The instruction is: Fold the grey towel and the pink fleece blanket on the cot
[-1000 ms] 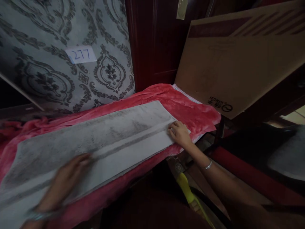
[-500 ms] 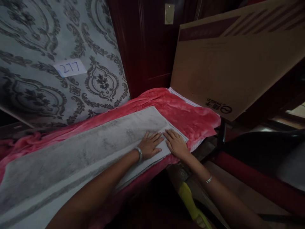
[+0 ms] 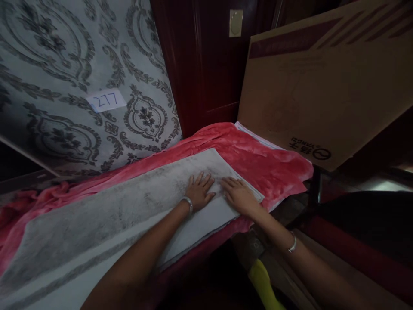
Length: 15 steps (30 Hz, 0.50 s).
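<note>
A long grey-and-white folded cloth lies flat over a rumpled red plush blanket. My left hand rests palm down on the grey part of this cloth, its fingers spread. Close by on the right, my right hand lies flat near the cloth's right end, fingers stretched forward. Neither hand grips anything. Each wrist wears a silver bangle.
Behind the cloth stands a patterned wall with a paper label reading 277. A dark red door and a large cardboard box are at the back right. Something yellow hangs low in front.
My left hand has slid slightly left and away from me on the cloth, opening a gap to my right hand. The whole view has shifted a little.
</note>
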Tool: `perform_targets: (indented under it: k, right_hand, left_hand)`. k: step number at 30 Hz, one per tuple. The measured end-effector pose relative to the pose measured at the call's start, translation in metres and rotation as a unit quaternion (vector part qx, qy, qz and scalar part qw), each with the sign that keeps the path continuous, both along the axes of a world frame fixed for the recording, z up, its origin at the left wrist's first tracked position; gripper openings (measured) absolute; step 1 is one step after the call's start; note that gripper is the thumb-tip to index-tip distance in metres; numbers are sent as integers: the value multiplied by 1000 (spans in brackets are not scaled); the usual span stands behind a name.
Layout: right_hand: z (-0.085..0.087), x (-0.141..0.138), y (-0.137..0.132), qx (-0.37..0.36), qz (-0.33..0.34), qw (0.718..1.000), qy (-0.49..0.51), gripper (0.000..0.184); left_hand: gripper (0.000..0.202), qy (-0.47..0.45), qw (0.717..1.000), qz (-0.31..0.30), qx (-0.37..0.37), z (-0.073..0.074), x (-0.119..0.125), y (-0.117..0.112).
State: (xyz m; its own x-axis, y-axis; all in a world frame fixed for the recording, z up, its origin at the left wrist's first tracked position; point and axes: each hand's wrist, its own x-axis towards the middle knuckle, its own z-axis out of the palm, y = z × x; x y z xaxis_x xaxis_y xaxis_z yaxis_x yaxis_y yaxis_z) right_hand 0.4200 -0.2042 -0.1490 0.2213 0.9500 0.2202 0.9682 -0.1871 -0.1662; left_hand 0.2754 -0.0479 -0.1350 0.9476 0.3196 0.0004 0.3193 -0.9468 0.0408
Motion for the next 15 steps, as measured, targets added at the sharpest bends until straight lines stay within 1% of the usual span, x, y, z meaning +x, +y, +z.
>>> perform_targets:
  k: [2,5,7,10,13,15]
  right_hand:
    - [-3,0,12,0,46,999,1,54]
    - [-12,4,21,-50,80,995,11,57]
    - [-15,8,25,-76,81,994,16,58]
    - [-10,11,36,-79,57,995,16,55]
    - [-3,15,60,-58,53,997,7,54]
    - [-2,23,77,-58,58,997,1,55]
  left_hand:
    - [60,-11,1000,5,-7,1,-2,1]
    - [56,-25,999,39,-8,3,-5,4]
    - [56,-20,999,50,-5,2,-6,6]
    - [58,-15,999,47,-6,-1,-5,7]
    - [62,-28,998,52,-8,-4,-3,8]
    - [65,-36,997,71,-7,-5,-3,9]
